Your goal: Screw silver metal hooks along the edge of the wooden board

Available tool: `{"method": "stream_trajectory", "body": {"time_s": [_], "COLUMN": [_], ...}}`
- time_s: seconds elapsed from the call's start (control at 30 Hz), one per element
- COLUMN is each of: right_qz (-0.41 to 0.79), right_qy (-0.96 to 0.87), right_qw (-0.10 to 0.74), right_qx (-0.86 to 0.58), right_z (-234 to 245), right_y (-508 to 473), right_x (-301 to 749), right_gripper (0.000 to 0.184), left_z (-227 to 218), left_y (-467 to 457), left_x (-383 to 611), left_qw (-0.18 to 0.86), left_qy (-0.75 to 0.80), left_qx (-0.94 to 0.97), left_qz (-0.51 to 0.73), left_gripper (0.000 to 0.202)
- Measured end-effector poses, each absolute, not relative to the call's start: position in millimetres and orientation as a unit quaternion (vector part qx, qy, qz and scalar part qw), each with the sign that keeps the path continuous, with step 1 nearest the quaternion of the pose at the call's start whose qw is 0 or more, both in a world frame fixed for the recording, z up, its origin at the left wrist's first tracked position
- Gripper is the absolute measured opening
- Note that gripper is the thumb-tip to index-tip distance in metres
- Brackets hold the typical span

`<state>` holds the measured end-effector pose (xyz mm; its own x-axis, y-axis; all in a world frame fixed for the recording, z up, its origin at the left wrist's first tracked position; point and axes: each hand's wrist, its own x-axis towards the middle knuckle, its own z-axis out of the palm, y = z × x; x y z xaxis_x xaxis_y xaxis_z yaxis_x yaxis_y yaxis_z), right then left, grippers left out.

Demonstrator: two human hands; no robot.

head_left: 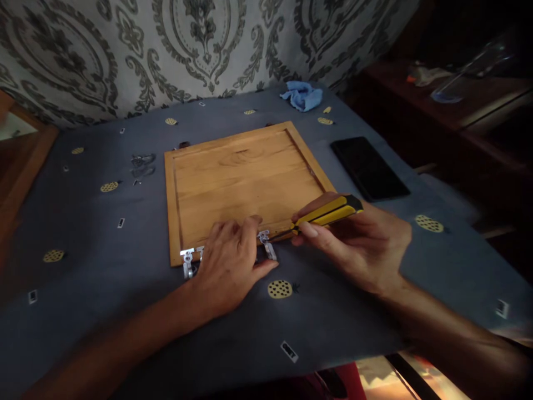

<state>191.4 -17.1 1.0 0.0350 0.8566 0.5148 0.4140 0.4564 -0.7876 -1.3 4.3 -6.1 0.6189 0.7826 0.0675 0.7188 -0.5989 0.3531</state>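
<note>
A wooden framed panel (237, 178) lies flat on a blue cloth-covered table (104, 278). Two silver metal hinges sit at its near edge, one at the left (188, 262) and one at the middle (266, 244). My left hand (231, 264) rests on the near edge of the panel between the hinges, fingers together and pressing down beside the middle hinge. My right hand (358, 244) grips a yellow and black screwdriver (328, 214), whose tip points left at the middle hinge.
A black phone (368, 168) lies right of the panel. A crumpled blue cloth (303, 95) sits at the table's far edge. Small metal parts (141, 165) lie left of the panel. A patterned wall stands behind, and a dark wooden shelf (458, 105) is at right.
</note>
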Motion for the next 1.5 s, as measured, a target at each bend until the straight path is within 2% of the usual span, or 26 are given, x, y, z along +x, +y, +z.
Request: {"method": "stream_trajectory", "body": {"time_s": [0.3, 0.5, 0.9, 1.17, 1.5], "right_qz": [0.206, 0.164, 0.155, 0.175, 0.191], "right_qy": [-0.693, -0.726, -0.707, -0.743, -0.754], "right_qw": [0.533, 0.516, 0.518, 0.5, 0.479], "right_qx": [-0.44, -0.424, -0.456, -0.408, -0.408], "right_z": [1, 3, -2, -1, 9], "right_y": [-17, -17, -17, -16, -15], "right_x": [192, 193, 193, 196, 198], "right_gripper": [0.016, 0.003, 0.003, 0.016, 0.009], "left_z": [-8, -10, -11, -10, -11], "left_y": [5, 4, 3, 5, 4], "left_x": [-1, -1, -1, -1, 0], "left_qw": [0.127, 0.1, 0.098, 0.115, 0.116], "left_qy": [0.415, 0.408, 0.405, 0.409, 0.415], "left_qx": [0.893, 0.898, 0.9, 0.896, 0.893], "left_qz": [0.115, 0.131, 0.131, 0.128, 0.13], "left_gripper": [0.061, 0.065, 0.065, 0.064, 0.062]}}
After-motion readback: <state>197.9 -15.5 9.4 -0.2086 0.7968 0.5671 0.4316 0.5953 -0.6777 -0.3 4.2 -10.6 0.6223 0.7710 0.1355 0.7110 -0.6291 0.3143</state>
